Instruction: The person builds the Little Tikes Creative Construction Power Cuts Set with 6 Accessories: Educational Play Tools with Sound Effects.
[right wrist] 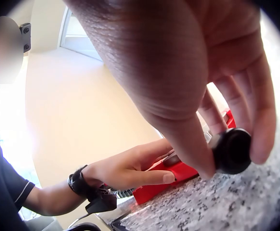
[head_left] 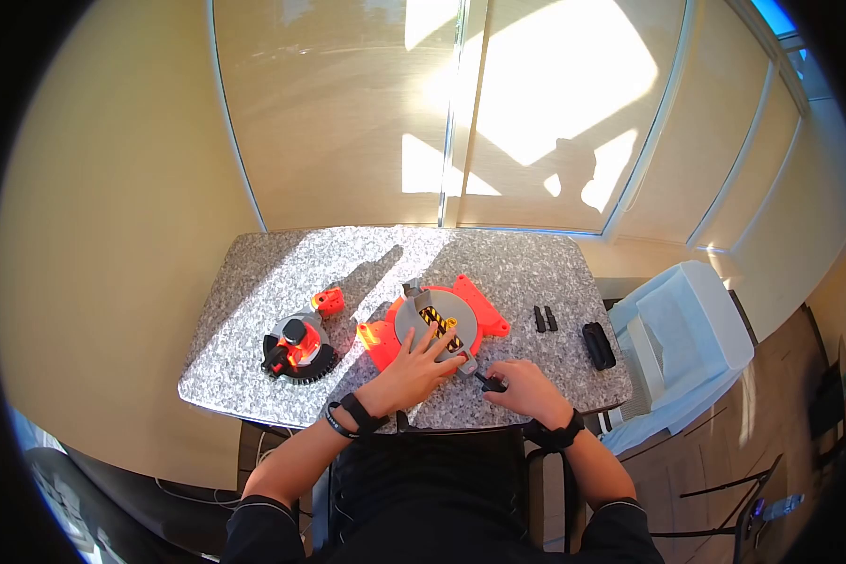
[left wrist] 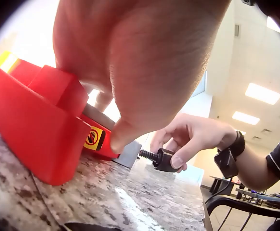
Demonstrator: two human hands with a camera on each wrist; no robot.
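A red-and-grey saw base (head_left: 479,308) with a round turntable and a yellow-black striped strip lies on the speckled table. My left hand (head_left: 412,372) rests on its turntable with fingers spread. My right hand (head_left: 528,391) pinches a black threaded knob (left wrist: 166,160) between thumb and fingers. In the left wrist view, the spring-like screw end of the knob points at the grey arm (left wrist: 127,155) jutting from the base, its tip right at that arm. The left thumb lies beside a yellow warning sticker (left wrist: 93,137) there. The right wrist view shows the knob's round black end.
A red-and-black saw head (head_left: 298,344) with a toothed disc sits left of the base. Two small black parts (head_left: 545,320) lie to the right, and a black case (head_left: 598,346) is near the right edge. A chair (head_left: 681,324) draped in pale blue stands beyond the table (head_left: 244,399).
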